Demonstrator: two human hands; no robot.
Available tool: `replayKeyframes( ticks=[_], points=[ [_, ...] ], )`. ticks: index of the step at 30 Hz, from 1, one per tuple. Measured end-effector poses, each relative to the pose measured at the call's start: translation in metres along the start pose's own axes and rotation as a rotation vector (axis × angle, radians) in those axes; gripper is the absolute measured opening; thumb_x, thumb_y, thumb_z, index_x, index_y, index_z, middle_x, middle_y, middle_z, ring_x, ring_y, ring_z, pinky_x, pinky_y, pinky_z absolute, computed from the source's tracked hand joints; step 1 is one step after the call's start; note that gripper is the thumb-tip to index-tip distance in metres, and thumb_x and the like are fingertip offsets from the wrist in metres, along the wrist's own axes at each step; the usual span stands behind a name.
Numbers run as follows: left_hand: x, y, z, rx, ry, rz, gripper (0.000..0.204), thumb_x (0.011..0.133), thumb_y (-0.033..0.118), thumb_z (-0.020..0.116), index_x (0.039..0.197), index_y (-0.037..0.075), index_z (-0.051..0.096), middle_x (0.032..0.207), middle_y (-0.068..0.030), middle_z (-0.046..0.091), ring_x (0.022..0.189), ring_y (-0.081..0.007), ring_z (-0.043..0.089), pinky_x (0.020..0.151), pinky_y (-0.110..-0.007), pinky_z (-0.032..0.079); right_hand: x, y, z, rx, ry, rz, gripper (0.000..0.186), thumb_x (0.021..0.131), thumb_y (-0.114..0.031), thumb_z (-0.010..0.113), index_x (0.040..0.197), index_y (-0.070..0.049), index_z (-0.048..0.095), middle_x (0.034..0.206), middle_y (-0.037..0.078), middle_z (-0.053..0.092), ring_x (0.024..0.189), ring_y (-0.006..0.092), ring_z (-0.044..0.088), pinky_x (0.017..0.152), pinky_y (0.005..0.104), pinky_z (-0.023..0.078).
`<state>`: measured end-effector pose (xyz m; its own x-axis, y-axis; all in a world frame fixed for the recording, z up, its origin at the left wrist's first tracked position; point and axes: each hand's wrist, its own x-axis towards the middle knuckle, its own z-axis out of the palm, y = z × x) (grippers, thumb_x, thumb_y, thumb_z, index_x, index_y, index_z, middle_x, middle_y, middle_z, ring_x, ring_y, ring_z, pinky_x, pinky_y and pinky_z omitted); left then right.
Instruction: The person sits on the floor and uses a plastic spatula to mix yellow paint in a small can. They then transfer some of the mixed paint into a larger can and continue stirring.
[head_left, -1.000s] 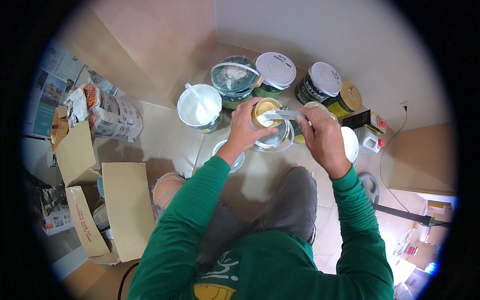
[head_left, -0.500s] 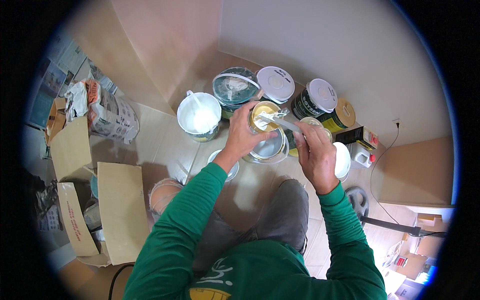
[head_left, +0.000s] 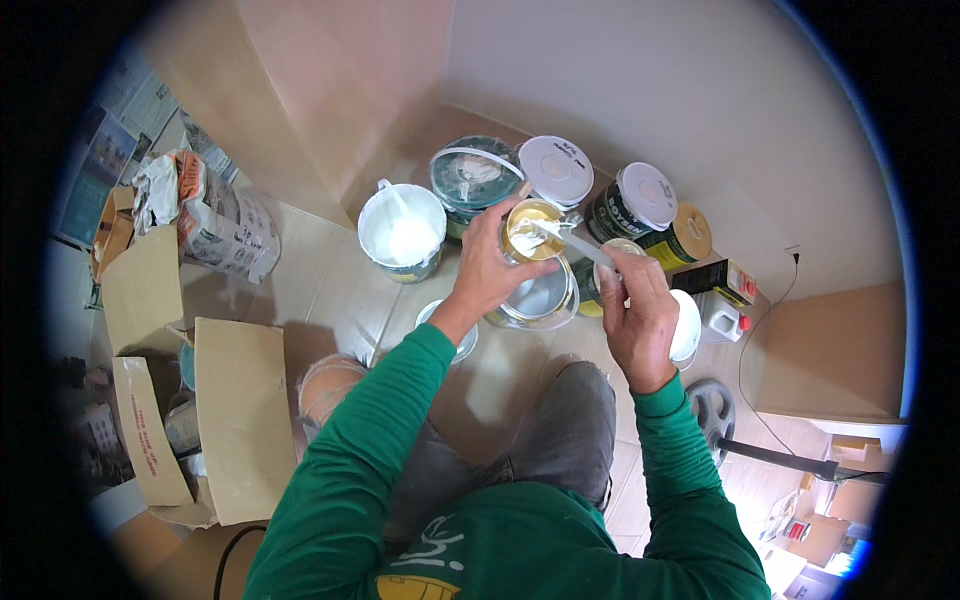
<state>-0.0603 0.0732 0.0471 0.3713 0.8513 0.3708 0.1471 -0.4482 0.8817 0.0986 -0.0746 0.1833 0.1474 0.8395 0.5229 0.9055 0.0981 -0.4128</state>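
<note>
My left hand (head_left: 484, 280) is wrapped round a small gold-coloured can (head_left: 541, 213), tilted so that its mouth faces me. White paste (head_left: 524, 238) clings to its inside. In my right hand (head_left: 642, 318) is a flat grey stick (head_left: 588, 248), pinched at its near end. Its far end is smeared with white paste and rests at the can's mouth. Under the can stands a clear-rimmed pail (head_left: 538, 300) with a grey inside, partly covered by my left hand. To its left is an open bucket of white paint (head_left: 402, 232).
Lidded tubs (head_left: 556, 172) and paint pails (head_left: 640, 205) line the wall. A white jug (head_left: 722, 318) with a red cap stands right, near a black cable (head_left: 752, 345). An open cardboard box (head_left: 240, 420) is at the left, below a full sack (head_left: 228, 225). A round-based stand (head_left: 712, 410) lies right.
The stick's pasty end has shifted from over the can's right rim toward its mouth. My right hand has moved slightly right and down; my left hand still holds the can.
</note>
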Motion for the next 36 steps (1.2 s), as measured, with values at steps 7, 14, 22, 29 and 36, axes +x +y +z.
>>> replayKeyframes(
  ticks=[7,14,22,29,36],
  points=[
    [0.0,0.005,-0.001,0.002,-0.002,-0.001,0.105,0.069,0.04,0.106,0.154,0.005,0.054,0.146,-0.0179,0.063,0.138,-0.0383,0.059,0.118,-0.05,0.046,-0.006,-0.001,0.006,0.028,0.001,0.01,0.029,0.096,-0.001,0.078,0.125,-0.002,0.076,0.112,0.019,0.076,0.094,0.0398,0.075,0.081,0.0442,0.061],
    [0.002,0.008,0.002,-0.011,0.017,-0.011,0.103,0.069,0.039,0.106,0.152,0.006,0.055,0.145,-0.0179,0.063,0.137,-0.0384,0.059,0.117,-0.05,0.046,-0.005,0.0,0.008,0.022,0.019,0.019,0.03,0.096,0.001,0.077,0.125,-0.002,0.076,0.115,0.019,0.076,0.096,0.0377,0.075,0.081,0.0435,0.061],
    [0.001,0.006,-0.002,-0.017,0.077,0.061,0.105,0.068,0.042,0.105,0.152,0.006,0.053,0.141,-0.0205,0.064,0.134,-0.0418,0.059,0.117,-0.052,0.043,-0.004,-0.009,0.016,0.014,0.058,-0.006,0.025,0.102,0.0,0.074,0.127,0.0,0.076,0.113,0.021,0.076,0.097,0.038,0.075,0.084,0.0433,0.06],
    [-0.002,0.009,-0.009,-0.029,0.05,0.028,0.105,0.07,0.044,0.103,0.153,0.007,0.052,0.143,-0.0209,0.061,0.136,-0.0412,0.055,0.118,-0.051,0.041,-0.01,-0.001,0.023,-0.003,0.045,0.054,0.024,0.104,-0.001,0.072,0.127,0.002,0.075,0.115,0.021,0.077,0.102,0.0388,0.074,0.093,0.0453,0.058],
    [0.002,0.008,-0.006,0.001,0.066,0.045,0.106,0.07,0.046,0.103,0.154,0.006,0.05,0.142,-0.0211,0.062,0.135,-0.0417,0.056,0.118,-0.052,0.04,-0.007,0.001,0.023,-0.02,0.077,0.093,0.021,0.106,-0.002,0.071,0.126,0.002,0.075,0.116,0.019,0.077,0.099,0.0316,0.073,0.087,0.0395,0.059]
  ],
)
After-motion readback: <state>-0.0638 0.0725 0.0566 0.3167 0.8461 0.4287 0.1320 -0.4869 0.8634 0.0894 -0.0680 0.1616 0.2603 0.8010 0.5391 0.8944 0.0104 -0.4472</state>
